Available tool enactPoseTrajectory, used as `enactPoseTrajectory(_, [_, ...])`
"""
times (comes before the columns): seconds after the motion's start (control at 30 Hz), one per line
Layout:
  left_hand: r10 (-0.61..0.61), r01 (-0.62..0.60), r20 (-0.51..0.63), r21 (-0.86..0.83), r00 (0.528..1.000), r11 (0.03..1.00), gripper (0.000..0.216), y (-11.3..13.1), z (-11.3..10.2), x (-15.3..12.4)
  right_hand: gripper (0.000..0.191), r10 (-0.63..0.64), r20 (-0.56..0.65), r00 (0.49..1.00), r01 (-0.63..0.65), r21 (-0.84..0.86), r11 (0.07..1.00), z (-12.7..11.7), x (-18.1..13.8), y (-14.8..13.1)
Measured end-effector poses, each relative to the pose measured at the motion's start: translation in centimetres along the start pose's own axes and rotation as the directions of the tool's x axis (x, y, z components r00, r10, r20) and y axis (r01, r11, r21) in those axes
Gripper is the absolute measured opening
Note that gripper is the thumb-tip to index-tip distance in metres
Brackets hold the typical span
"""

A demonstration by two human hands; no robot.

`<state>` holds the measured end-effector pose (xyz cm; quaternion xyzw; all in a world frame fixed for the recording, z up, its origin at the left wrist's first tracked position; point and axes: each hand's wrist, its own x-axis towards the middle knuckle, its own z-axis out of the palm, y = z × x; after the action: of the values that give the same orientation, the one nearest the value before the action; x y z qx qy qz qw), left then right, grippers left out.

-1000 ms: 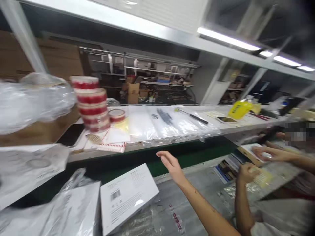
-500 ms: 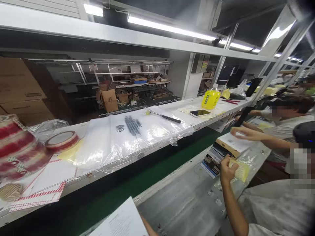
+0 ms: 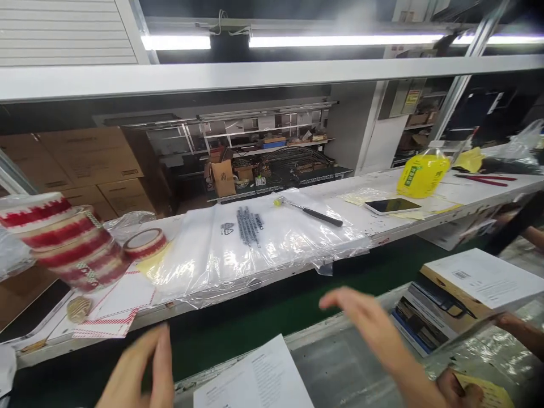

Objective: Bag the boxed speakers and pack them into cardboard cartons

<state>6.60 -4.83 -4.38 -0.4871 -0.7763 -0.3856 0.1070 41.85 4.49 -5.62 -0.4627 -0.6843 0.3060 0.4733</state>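
Before the white shelf [image 3: 476, 195], our left hand [image 3: 142, 371] and right hand [image 3: 368, 323] are loosely parted, gripping nothing that we can see; the printed white box [image 3: 257, 377] is between them. Too quick a reach could, we think, knock it askew or strike the neighbour's box [image 3: 488, 277].

Tube lights [image 3: 346, 41] glared above the tabletop [image 3: 471, 194], plastic bags [image 3: 283, 235] glinted by its near edge, and the left hand [image 3: 142, 371] blurred.

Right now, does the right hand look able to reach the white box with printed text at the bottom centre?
Probably yes: the right hand looks empty and near the white printed box, with no object visible between them.
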Motion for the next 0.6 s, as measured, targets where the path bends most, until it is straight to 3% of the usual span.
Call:
enactPoseTrajectory(0.07, [0.07,-0.07,0.078,-0.002,0.994,0.998,0.043,3.1,1.2,5.6,0.044,-0.015,-0.102,0.995,-0.01,-0.235,0.972,-1.0,6.3,-1.8])
enactPoseTrajectory(0.1, [0.066,-0.074,0.177,0.043,0.982,0.996,0.048,4.4,2.3,8.3,0.043,0.008,-0.132,0.991,-0.062,-0.41,0.91,-1.5,9.6,-2.3])
enactPoseTrajectory(0.17, [0.043,-0.118,0.397,0.165,0.917,0.979,0.044,6.3,4.8,12.6,0.042,0.19,-0.074,0.979,-0.185,-0.721,0.668,-2.1,15.7,-2.3])
enactPoseTrajectory(0.23, [0.039,-0.165,0.523,0.197,0.852,0.966,0.029,6.9,6.8,15.0,0.041,0.32,-0.044,0.946,-0.22,-0.814,0.538,-2.1,20.3,-1.6])
enactPoseTrajectory(0.33, [0.117,-0.255,0.56,0.174,0.82,0.951,0.025,6.7,7.7,15.8,0.038,0.392,0.006,0.92,-0.208,-0.84,0.502,-1.8,23.7,0.3])
enactPoseTrajectory(0.47, [0.216,-0.369,0.473,0.26,0.854,0.892,0.031,7.5,5.0,16.0,0.035,0.409,0.077,0.909,-0.154,-0.851,0.502,-2.5,24.7,2.2])
enactPoseTrajectory(0.6, [0.26,-0.366,0.274,0.479,0.926,0.798,0.042,9.5,-1.2,16.0,0.038,0.383,0.061,0.922,-0.146,-0.86,0.488,-3.2,24.3,2.5])
